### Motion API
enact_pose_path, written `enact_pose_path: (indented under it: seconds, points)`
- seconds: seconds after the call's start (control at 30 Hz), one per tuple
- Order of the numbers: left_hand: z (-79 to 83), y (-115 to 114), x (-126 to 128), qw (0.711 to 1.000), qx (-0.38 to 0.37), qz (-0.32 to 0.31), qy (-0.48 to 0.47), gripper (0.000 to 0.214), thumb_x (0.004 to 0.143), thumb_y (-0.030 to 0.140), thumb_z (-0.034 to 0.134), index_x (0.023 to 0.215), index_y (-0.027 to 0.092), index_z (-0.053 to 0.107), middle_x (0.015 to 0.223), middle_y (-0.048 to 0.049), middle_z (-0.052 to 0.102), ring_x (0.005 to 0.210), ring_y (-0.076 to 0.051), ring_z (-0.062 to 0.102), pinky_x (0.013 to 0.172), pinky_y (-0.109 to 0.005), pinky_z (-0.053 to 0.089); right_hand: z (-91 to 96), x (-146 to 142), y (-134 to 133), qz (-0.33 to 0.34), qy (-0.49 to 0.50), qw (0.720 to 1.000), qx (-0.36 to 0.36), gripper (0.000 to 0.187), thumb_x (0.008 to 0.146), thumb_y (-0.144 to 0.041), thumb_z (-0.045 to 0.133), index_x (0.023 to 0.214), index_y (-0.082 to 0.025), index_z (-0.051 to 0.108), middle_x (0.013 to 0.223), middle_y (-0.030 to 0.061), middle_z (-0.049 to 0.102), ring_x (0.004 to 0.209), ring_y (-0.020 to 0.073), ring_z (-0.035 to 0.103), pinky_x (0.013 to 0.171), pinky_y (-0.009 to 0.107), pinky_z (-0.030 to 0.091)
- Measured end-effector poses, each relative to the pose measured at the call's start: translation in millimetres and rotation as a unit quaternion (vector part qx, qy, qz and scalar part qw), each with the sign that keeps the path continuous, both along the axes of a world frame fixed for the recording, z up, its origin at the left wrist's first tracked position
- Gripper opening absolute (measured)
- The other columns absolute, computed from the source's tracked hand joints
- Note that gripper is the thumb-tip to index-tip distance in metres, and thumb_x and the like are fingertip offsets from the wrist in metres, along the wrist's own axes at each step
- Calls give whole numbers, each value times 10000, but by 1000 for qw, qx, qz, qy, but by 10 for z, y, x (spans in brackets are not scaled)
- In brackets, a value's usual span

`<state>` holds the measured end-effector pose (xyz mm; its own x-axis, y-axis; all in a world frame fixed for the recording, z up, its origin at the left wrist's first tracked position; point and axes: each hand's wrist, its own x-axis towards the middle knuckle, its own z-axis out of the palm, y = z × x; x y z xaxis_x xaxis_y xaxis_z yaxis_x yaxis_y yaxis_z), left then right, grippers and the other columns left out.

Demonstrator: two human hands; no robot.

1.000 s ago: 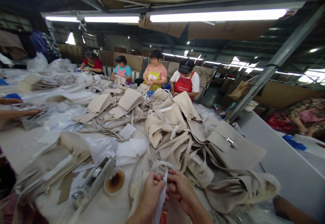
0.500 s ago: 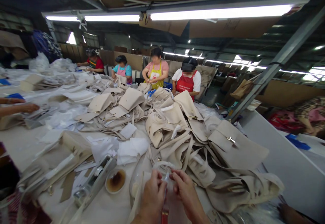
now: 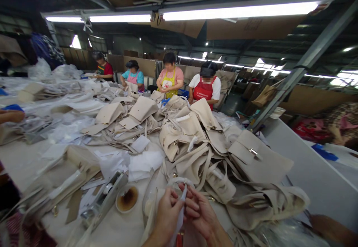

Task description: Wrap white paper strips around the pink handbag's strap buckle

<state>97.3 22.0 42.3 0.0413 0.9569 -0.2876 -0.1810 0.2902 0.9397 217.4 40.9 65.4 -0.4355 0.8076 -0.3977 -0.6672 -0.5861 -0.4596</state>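
At the front edge of the worktable, my left hand (image 3: 166, 213) is closed in a pinch on a thin whitish strip (image 3: 184, 194), paper or plastic, I cannot tell which. My right hand (image 3: 203, 213) faces it with curled fingers, its fingertips at the strip's upper end. Just beyond the fingertips curves a pale bag handle (image 3: 173, 181), partly hidden by my hands. Below my wrists shows a small red object (image 3: 179, 238) of a kind I cannot make out. Beige handbags (image 3: 186, 127) lie heaped in front of my hands.
To my left stand a small bowl of brown liquid (image 3: 127, 199) and a metal tray (image 3: 102, 198) with tools. White paper sheets (image 3: 145, 165) lie behind them. Several co-workers (image 3: 205, 86) sit across the table. A grey panel (image 3: 316, 165) borders the right side.
My right fingers have curled in and turned more palm-up, and the strip now shows upright between my hands. A co-worker's hand at the far left has drawn back to the left.
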Motion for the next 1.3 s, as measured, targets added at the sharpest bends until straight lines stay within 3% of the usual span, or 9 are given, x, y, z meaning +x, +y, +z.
enact_pose_path:
  seconds: [0.13,0.23,0.33,0.63,0.73,0.87,1.0,1.17,1.3]
  points:
    - [27,37,16,999,-32,-14,-11,403,660,526,704,736,221,453,538,40,592,425,-142,568,411,-231,420,-6,4,-29,-2,-12,1000,10,572,574,-432,916,1024,-123,746,319,-172,293,345,-3,101,355,156,233]
    - [106,4,24,1000,26,4,5,337,720,500,664,731,207,499,578,38,588,470,-127,563,443,-226,445,8,-22,-55,-34,-80,995,40,530,561,-380,929,987,-128,741,399,-149,380,362,-19,123,340,131,132]
    - [155,-44,19,996,79,7,26,242,800,436,596,772,204,532,631,30,608,533,-134,588,471,-217,455,13,-58,-75,-70,-157,983,66,498,538,-382,929,933,-161,722,504,-111,488,370,-21,204,345,120,123]
    - [19,-50,-76,990,108,-32,88,244,847,356,519,874,177,682,686,-12,645,533,-137,563,505,-227,449,-62,-46,-81,-106,-256,958,77,601,493,-485,912,958,-158,715,460,-124,438,364,0,257,356,128,132]
    - [51,-66,-136,973,168,-52,151,273,866,310,474,849,191,719,773,-49,681,648,-172,614,591,-251,487,-63,-24,-79,-112,-239,962,74,604,468,-509,918,919,-157,724,474,-113,480,347,-5,258,342,131,136]
    - [117,-106,-180,937,255,-88,224,287,848,214,440,747,206,708,754,-55,679,745,-189,623,733,-274,471,-71,-19,-78,-123,-239,960,79,556,540,-552,883,902,-164,719,661,-34,660,360,-10,310,342,134,159]
    - [92,-122,-159,942,216,-73,246,209,878,251,428,792,212,614,749,-45,664,710,-188,618,685,-271,452,-62,-35,-91,-107,-282,949,96,563,583,-577,858,944,-174,702,675,-37,654,371,1,317,355,148,161]
    - [36,-112,-129,935,182,-26,304,60,860,280,468,837,239,506,768,-50,672,697,-222,646,645,-298,438,-9,-39,-155,-136,-385,905,121,540,627,-679,753,820,-184,653,733,1,674,402,50,381,378,193,242]
    - [62,-137,-118,936,166,-40,307,112,878,303,459,954,246,518,878,-91,731,816,-269,701,705,-331,468,8,32,-201,-147,-510,820,216,304,744,-524,673,776,-222,668,691,15,652,531,155,523,506,280,419]
